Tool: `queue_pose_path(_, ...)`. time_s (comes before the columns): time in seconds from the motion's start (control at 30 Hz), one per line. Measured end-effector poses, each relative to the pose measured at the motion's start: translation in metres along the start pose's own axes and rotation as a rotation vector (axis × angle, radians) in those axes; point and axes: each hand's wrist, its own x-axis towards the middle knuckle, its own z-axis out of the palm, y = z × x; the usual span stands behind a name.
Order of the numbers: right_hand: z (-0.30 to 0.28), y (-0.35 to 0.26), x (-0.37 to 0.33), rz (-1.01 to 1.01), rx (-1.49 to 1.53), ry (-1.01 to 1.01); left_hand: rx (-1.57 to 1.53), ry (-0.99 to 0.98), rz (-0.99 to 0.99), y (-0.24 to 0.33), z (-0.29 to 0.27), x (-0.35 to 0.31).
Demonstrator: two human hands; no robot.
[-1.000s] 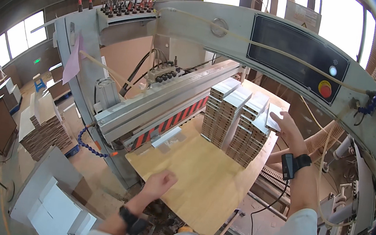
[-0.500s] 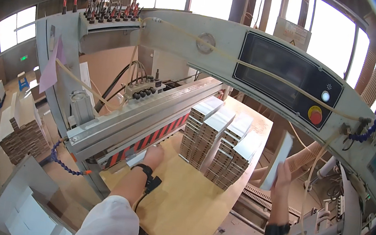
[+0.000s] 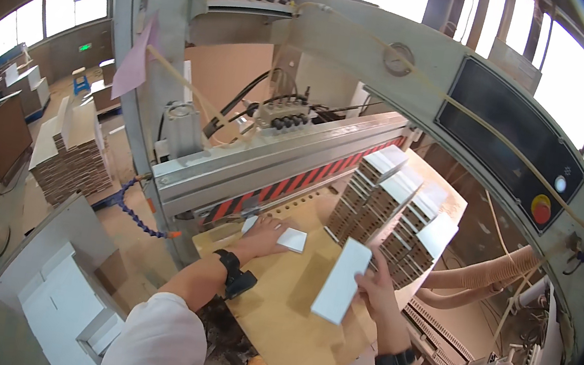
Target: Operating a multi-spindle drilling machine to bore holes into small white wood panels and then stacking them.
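A short white panel (image 3: 292,239) lies on the tan board (image 3: 267,300) close to the machine's striped beam. My left hand (image 3: 265,237) grips it from above, fingers across its far edge, and its ends show on both sides of the hand. In front of the stacks, my right hand (image 3: 379,290) is closed on the right edge of a second white panel (image 3: 339,284). That panel is tilted, its broad white face turned up toward me, above the board. Stacks of white-topped panels (image 3: 378,210) with holes along their edges stand just beyond.
A metal beam (image 3: 263,171) with red-and-black stripes runs along the board's far left side. The control panel (image 3: 511,132) with a red-and-yellow button arches over the right. Ribbed hoses (image 3: 483,268) hang at right. White pieces (image 3: 66,307) and stacked boards (image 3: 77,158) sit at left.
My right hand has brought its panel from right of the stacks to over the board in front of them. More of the left hand's panel shows now. The whole view has shifted.
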Motion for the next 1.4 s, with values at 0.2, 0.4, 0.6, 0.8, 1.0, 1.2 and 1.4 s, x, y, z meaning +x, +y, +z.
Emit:
queue_pose_path(0.2, 0.042, 0.068, 0.143, 0.042, -0.095, 0.286, -0.145, -0.085, 0.167, 0.074, -0.026, -0.074)
queue_pose_path(0.4, 0.085, 0.123, 0.227, -0.016, -0.093, 0.305, -0.188, -0.036, -0.124, 0.122, -0.107, -0.189)
queue_pose_path(0.6, 0.073, 0.164, 0.287, -0.109, -0.352, 0.095, -0.256, 0.103, -0.743, 0.132, -0.124, -0.32)
queue_pose_path(0.8, -0.04, 0.171, 0.315, -0.467, -0.927, 0.167, -0.167, -0.042, -0.769, 0.107, -0.115, -0.38)
queue_pose_path(1.0, 0.091, 0.149, 0.23, 0.0, -0.217, 0.019, 0.053, -0.108, -0.913, 0.048, -0.137, -0.435)
queue_pose_path(1.2, 0.102, 0.131, 0.113, -0.224, -0.316, 0.466, 0.42, -0.495, -0.928, -0.003, -0.115, -0.461)
queue_pose_path(1.4, 0.076, 0.134, 0.056, -0.126, -0.284, 0.375, 0.438, -0.498, -0.842, -0.032, -0.085, -0.483)
